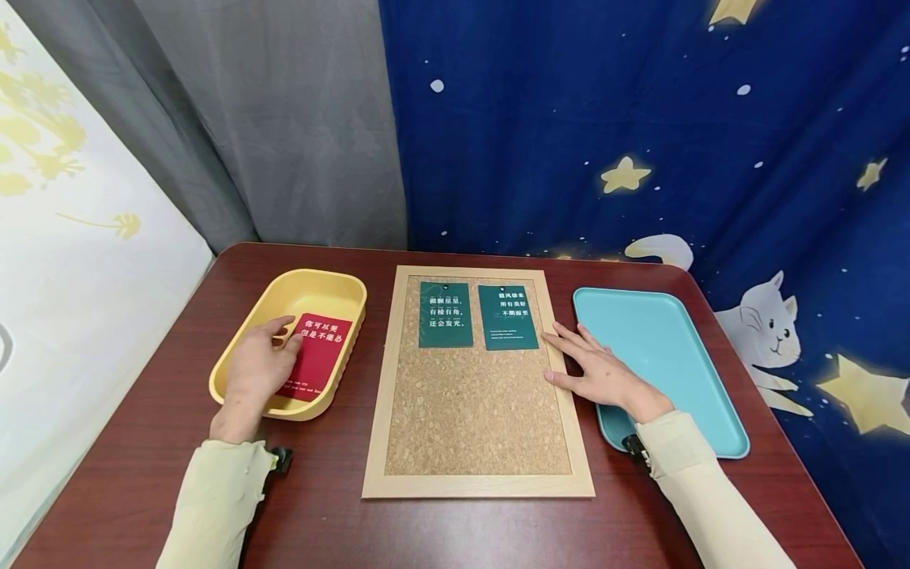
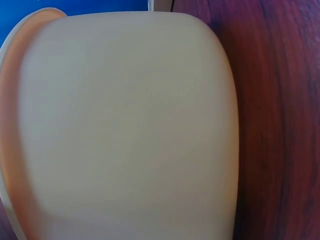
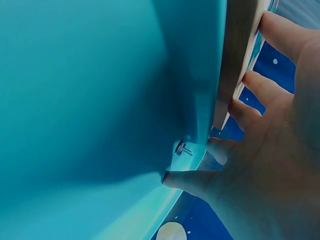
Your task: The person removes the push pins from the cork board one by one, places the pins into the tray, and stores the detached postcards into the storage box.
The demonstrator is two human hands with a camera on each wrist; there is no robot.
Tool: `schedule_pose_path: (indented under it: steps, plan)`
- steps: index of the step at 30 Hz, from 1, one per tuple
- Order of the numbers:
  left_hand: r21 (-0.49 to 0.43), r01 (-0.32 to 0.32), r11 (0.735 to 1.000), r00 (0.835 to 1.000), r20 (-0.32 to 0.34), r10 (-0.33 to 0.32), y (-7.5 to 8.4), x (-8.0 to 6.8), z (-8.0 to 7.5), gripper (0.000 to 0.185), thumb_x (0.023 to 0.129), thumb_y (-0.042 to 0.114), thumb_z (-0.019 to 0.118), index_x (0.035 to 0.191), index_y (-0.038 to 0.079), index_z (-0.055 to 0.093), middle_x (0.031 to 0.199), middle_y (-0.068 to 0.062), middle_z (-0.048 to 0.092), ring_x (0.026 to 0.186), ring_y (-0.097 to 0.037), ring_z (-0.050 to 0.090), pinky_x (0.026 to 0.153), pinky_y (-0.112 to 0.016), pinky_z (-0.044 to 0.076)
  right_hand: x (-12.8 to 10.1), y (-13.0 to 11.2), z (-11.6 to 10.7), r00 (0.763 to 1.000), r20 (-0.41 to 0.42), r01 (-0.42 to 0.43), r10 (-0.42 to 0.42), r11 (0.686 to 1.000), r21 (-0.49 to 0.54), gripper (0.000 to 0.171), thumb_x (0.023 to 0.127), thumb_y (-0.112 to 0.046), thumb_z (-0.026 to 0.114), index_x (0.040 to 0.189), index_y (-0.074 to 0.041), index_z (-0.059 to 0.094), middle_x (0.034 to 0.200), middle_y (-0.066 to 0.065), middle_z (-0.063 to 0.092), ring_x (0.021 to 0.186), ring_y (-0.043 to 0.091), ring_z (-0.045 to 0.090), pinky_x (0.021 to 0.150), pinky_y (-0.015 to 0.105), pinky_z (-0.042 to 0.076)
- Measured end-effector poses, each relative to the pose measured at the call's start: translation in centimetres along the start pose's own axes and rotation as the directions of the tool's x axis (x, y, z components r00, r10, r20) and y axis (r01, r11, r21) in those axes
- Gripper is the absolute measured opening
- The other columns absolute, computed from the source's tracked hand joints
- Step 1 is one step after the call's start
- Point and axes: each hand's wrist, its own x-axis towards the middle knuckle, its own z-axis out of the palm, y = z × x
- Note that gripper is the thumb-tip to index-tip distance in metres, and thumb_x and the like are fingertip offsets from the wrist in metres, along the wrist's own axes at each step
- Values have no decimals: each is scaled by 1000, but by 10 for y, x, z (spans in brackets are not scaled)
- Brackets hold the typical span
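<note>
My left hand is over the yellow tray, at the left edge of a red card with white writing. Its thumb and forefinger stand apart beside the card; the other fingers are hidden. With fingers spread, my right hand rests on the right frame of the corkboard. Two green cards, a left one and a right one, hang side by side near the board's top, each with a dark pin at its upper edge. In the left wrist view only the yellow tray and table show.
A turquoise tray lies under my right wrist; the right wrist view shows dark pushpins at its far end. Everything stands on a dark red wooden table. Behind it hang a grey curtain and a blue starry curtain.
</note>
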Motion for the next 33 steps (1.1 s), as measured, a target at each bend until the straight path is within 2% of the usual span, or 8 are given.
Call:
schedule_pose_path:
  steps: [5,19,27,33]
  plan:
    - [-1,3,1000,1000,2,-3,1,2,-1,54,104,26,60,151,2,50,138,-32,54,118,-47,57,92,-58,54,1,1,0,1000,-2,2,-2,1000,2,74,100,-54,63,164,-28,34,176,8,20,161,49,8,113,87,14]
    - [-36,-33,999,996,-79,31,12,-3,-4,49,105,23,59,150,5,53,139,-29,56,124,-46,56,99,-61,51,0,1,-3,1000,-17,8,-8,1000,1,73,100,-53,64,163,-27,36,176,8,22,161,49,9,114,87,15]
    - [-47,-75,996,986,-153,67,17,-5,-3,44,106,24,57,146,7,59,138,-25,60,122,-44,60,95,-59,52,-1,0,-1,1000,-15,12,-12,1000,-2,74,100,-52,65,163,-25,37,175,9,23,161,49,10,115,86,16]
    - [-57,-109,992,980,-174,97,23,-7,-2,44,104,23,59,145,9,60,138,-23,61,122,-43,59,96,-60,54,-1,0,2,1000,-25,13,-13,1000,-9,73,100,-51,65,163,-25,38,175,9,24,161,50,10,117,83,17]
